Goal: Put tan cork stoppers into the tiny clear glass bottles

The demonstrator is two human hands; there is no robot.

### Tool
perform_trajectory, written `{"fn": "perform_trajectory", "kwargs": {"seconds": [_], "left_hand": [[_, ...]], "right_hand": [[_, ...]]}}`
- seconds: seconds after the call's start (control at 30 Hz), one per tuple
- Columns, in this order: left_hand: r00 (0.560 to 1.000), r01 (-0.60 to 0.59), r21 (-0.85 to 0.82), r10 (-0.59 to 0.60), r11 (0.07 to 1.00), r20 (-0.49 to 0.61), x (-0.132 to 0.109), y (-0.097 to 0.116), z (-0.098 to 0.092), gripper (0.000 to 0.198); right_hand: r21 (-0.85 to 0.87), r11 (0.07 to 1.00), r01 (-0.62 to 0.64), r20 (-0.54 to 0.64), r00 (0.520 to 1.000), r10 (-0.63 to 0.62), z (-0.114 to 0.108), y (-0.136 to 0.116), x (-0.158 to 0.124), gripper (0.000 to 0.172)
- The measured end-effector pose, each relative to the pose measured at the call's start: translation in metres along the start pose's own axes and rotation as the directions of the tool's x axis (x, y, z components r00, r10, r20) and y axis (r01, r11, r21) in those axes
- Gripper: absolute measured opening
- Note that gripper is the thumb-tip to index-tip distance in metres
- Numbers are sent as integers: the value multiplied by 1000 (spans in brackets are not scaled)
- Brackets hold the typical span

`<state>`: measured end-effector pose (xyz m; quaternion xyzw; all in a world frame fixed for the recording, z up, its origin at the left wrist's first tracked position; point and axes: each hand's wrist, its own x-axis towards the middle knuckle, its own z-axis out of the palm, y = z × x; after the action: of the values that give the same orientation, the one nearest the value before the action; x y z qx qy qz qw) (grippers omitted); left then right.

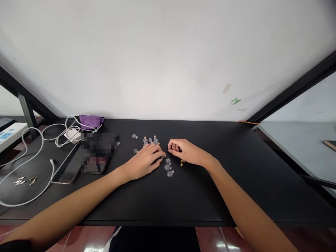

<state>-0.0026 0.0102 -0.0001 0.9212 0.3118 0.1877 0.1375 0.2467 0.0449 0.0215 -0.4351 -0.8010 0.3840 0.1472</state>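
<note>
Over the middle of the black table, my left hand (147,159) pinches a tiny clear glass bottle (162,157) between thumb and fingertips, low at the surface. Just right of it, my right hand (183,149) is closed, thumb against the curled index finger; whatever it may hold is too small to make out. Several loose glass bottles (169,168) lie in front of the fingertips. Behind my left hand are more of them, some with cork stoppers (155,137); the hand partly covers this group. Small loose corks (182,162) lie below my right hand.
At left, two phones (67,164) lie near a looped white cable (39,159), a white charger (72,135) and a purple pouch (90,121). Small metal pieces (20,181) sit at far left. A white wall (162,70) rises behind the black table (252,182).
</note>
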Motion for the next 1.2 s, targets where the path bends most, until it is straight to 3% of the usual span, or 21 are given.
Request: {"fn": "perform_trajectory", "kwargs": {"seconds": [1.2], "left_hand": [[1000,-2,2,2,1000,-4,0,0,0,24]], "right_hand": [[5,1000,14,10,1000,-15,-1,1,0,19]]}}
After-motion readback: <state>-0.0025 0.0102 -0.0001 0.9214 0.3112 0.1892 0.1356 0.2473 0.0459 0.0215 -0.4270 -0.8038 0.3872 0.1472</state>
